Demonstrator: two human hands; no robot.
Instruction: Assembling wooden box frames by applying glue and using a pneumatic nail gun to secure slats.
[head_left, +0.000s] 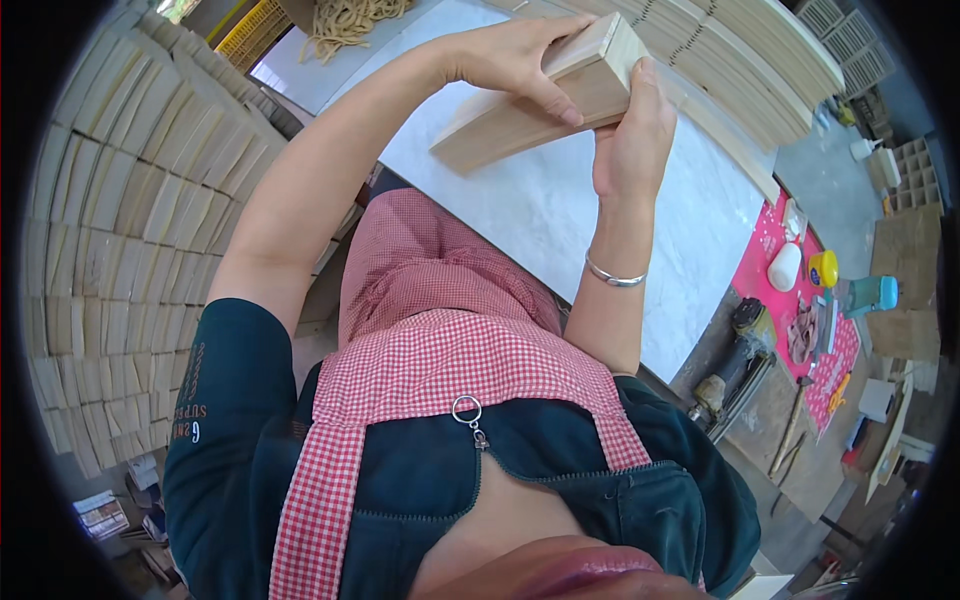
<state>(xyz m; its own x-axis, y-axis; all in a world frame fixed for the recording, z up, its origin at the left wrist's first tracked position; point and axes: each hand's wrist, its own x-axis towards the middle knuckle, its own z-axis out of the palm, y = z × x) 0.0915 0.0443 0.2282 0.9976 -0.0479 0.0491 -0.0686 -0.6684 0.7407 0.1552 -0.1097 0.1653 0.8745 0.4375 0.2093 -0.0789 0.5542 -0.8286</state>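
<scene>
A pale wooden box [500, 132], long and narrow, is tilted between my two hands above a white marble-patterned tabletop [545, 215]. My left hand [510, 68] spreads over its upper side, the thumb pressed on the near face. At the box's right end, my right hand [637, 135] grips the corner from below and the side, its thumb pointing up along the edge. One lower corner of the box reaches down close to the tabletop; whether it touches, I cannot tell. The box's far side and several of my fingertips are hidden.
Tall stacks of wooden pieces [130, 240] rise on my left. Long wooden boards [740, 60] lie piled at the far right. Beyond the table's right edge sit a nail-gun-like tool [735, 355], a white bottle [784, 268] and a yellow jar [823, 268].
</scene>
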